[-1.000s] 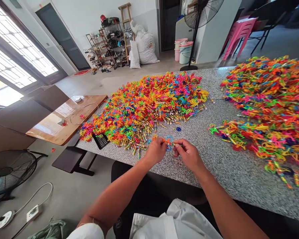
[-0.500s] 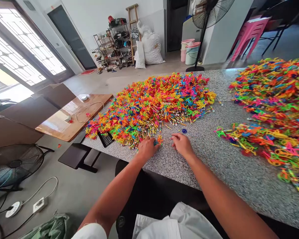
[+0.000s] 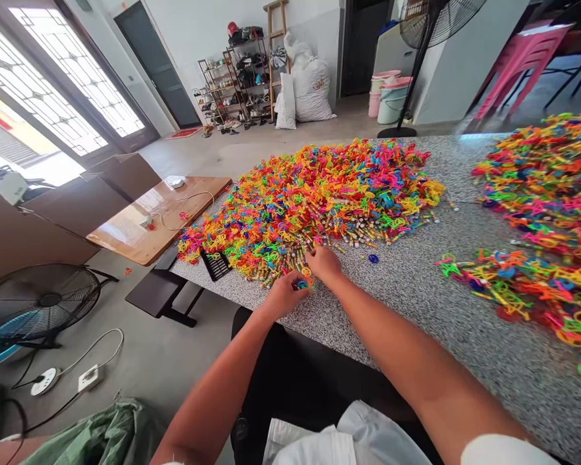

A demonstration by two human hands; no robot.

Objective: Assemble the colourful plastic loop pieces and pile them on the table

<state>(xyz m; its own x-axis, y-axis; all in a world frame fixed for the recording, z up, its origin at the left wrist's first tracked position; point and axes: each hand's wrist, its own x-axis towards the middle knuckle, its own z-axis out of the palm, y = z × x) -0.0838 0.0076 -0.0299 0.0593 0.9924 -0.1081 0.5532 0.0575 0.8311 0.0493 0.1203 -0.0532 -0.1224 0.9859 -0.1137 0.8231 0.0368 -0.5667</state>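
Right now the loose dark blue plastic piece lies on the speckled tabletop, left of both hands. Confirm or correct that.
Not left: the head view shows the dark blue plastic piece right of both the left hand and right hand, on the speckled tabletop.

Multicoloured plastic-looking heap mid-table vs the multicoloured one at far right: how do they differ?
- Framing: the multicoloured plastic-looking middle heap sits inside the picture; the multicoloured plastic-looking right heap is cut off by its edge.
- Sharpness: the middle heap shows fairly crisp; the right heap is blurred.
- Hands: left hand and right hand are at the middle heap's near edge; neither is at the right heap.

Shared: both lie on the speckled grey tabletop.
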